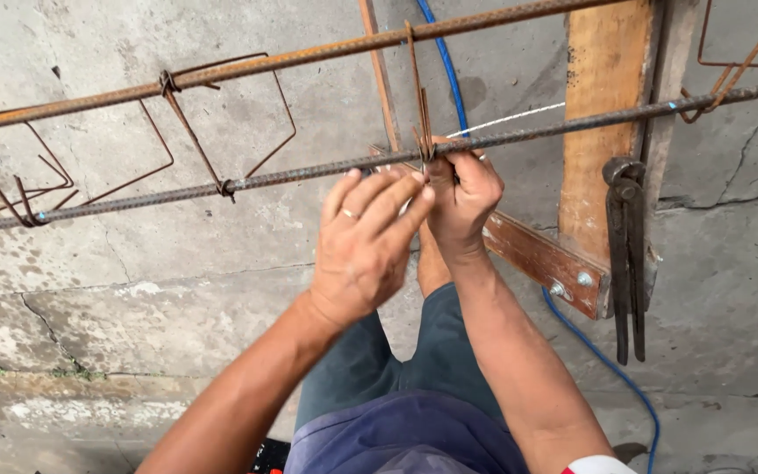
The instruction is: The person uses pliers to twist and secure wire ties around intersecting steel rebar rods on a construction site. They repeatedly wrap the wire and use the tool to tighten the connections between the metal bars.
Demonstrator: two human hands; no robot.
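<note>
No package, label, sign or screen is to be seen anywhere in the head view.

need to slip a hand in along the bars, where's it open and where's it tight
Open: between the two long bars, in the stretch from the tied stirrup to the one at the hands. Also the bare concrete floor below the near bar, left of the left hand. Crowded: where both hands meet at the stirrup, the right hand included, and by the wooden stand with hanging pincers.

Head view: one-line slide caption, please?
Both hands, left and right, pinch a stirrup at the lower rebar; pincers hang from a trestle.
</note>
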